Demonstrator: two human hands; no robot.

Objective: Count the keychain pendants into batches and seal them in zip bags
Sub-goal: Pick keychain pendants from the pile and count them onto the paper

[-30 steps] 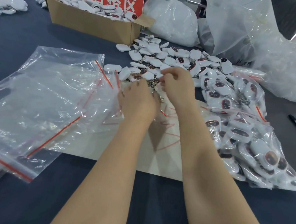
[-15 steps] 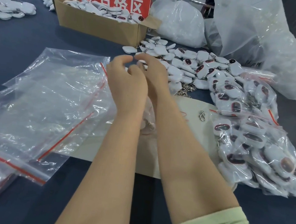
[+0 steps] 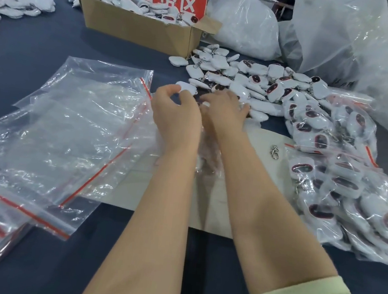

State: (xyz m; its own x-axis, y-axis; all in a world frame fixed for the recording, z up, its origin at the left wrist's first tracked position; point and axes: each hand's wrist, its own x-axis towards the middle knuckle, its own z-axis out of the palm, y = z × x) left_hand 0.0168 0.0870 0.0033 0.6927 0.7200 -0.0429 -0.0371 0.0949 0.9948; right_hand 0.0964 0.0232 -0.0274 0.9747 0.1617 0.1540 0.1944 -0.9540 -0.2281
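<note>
At the near edge of the pile of pendants (image 3: 255, 81), which lies loose on the dark table (image 3: 32, 34) ahead of the person, the left hand (image 3: 177, 114) has its fingers curled round one white pendant (image 3: 186, 89). Just beside it the right hand (image 3: 224, 110) lies over the pile's edge with fingers spread; whether it grasps anything underneath I cannot tell.

Empty zip bags (image 3: 70, 129) lie in a slack heap to the left, and filled bags (image 3: 343, 177) are stacked to the right. A loose clasp (image 3: 275, 151) sits alone on the pale sheet (image 3: 263, 183), between the right forearm and the filled bags. Behind, a cardboard box (image 3: 138, 27) with a red sign holds more pendants.

The likeliest slip is a miscount. The pendants overlap and their chains look tangled, so lifting one may drag a second along unnoticed. The stray clasp also hints that a pendant missing its fitting could end up in a batch.
</note>
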